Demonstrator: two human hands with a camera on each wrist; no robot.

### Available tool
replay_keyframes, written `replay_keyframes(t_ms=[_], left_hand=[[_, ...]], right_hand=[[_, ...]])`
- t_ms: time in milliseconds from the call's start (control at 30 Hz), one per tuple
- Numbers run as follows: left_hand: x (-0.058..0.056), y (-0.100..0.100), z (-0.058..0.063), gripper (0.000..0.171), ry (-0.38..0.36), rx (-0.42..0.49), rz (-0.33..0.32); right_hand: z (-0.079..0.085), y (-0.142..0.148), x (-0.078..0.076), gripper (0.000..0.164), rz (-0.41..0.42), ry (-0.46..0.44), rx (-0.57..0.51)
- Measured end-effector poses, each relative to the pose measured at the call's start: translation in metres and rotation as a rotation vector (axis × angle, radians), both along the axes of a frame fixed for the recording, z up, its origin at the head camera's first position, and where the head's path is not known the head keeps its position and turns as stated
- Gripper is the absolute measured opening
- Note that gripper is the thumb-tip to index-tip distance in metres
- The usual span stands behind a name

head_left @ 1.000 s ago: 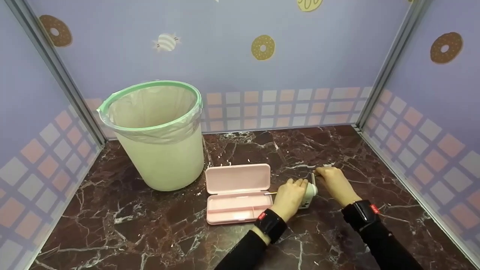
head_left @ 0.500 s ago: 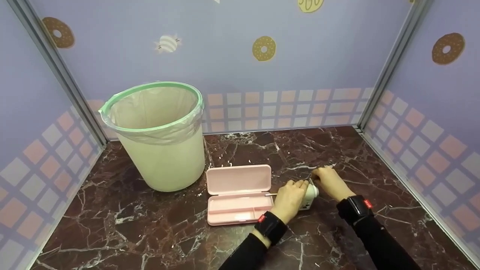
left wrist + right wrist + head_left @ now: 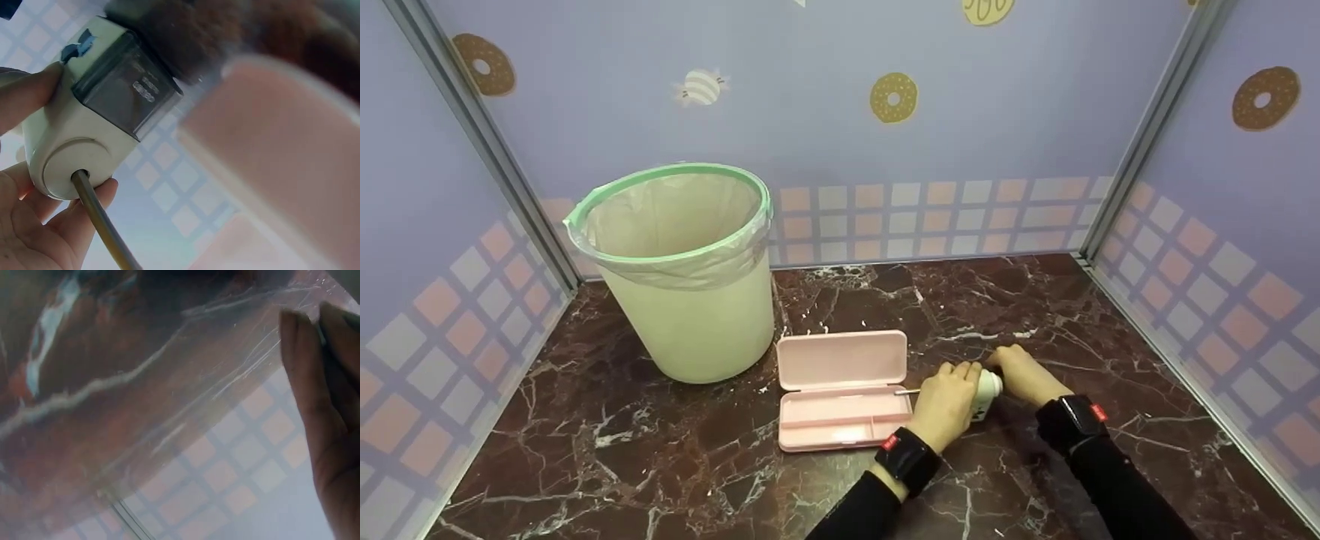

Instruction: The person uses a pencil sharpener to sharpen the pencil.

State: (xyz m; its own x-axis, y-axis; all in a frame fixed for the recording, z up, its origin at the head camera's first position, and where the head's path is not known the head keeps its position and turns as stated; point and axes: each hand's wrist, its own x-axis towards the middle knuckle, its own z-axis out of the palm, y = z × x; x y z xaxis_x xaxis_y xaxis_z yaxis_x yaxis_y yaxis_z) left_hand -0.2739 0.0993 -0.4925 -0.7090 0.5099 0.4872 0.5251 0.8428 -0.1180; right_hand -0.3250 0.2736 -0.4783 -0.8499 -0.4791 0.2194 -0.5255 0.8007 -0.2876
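My left hand (image 3: 949, 397) grips a pale green crank pencil sharpener (image 3: 985, 396) standing on the dark marbled tabletop. In the left wrist view, the thumb and fingers wrap the sharpener (image 3: 56, 121), whose shavings drawer (image 3: 126, 84) is dark and see-through. A pencil (image 3: 104, 222) sticks out of its round hole. Just beyond the sharpener's far side, my right hand (image 3: 1027, 376) has its fingers bent together at the crank handle, which they hide. The right wrist view shows those fingers (image 3: 306, 377) pressed close against the thumb. An open pink pencil case (image 3: 825, 409) lies left of my left hand.
A pale bin (image 3: 697, 322) with a green rim and plastic liner stands at the back left. Small white scraps (image 3: 825, 328) lie behind the pencil case. Patterned walls (image 3: 825, 135) close off the back and both sides.
My right hand has moved slightly down, taking the crank from upright to out of sight behind the sharpener. My left hand keeps its grip, and the view has shifted a little.
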Motion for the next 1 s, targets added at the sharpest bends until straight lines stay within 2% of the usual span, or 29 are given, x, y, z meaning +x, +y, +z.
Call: replay_keyframes(t_ms=[300, 400, 600, 800, 1000], left_hand=[[0.003, 0.006, 0.003, 0.057, 0.019, -0.032, 0.058], [0.005, 0.007, 0.003, 0.059, 0.034, -0.030, 0.078], [0.006, 0.010, 0.002, 0.064, 0.039, -0.043, 0.105], [0.006, 0.011, 0.002, 0.057, 0.017, -0.039, 0.110], [0.006, 0.011, 0.002, 0.049, 0.038, -0.028, 0.113]], right_hand=[[-0.008, 0.011, 0.012, 0.015, 0.057, -0.087, -0.109], [-0.012, 0.013, 0.017, 0.014, 0.065, -0.086, -0.128], [-0.014, 0.012, 0.024, 0.018, 0.066, -0.025, -0.126], [-0.014, 0.015, 0.030, 0.014, 0.078, -0.082, -0.151], [-0.012, 0.018, 0.039, 0.014, 0.076, -0.114, -0.166]])
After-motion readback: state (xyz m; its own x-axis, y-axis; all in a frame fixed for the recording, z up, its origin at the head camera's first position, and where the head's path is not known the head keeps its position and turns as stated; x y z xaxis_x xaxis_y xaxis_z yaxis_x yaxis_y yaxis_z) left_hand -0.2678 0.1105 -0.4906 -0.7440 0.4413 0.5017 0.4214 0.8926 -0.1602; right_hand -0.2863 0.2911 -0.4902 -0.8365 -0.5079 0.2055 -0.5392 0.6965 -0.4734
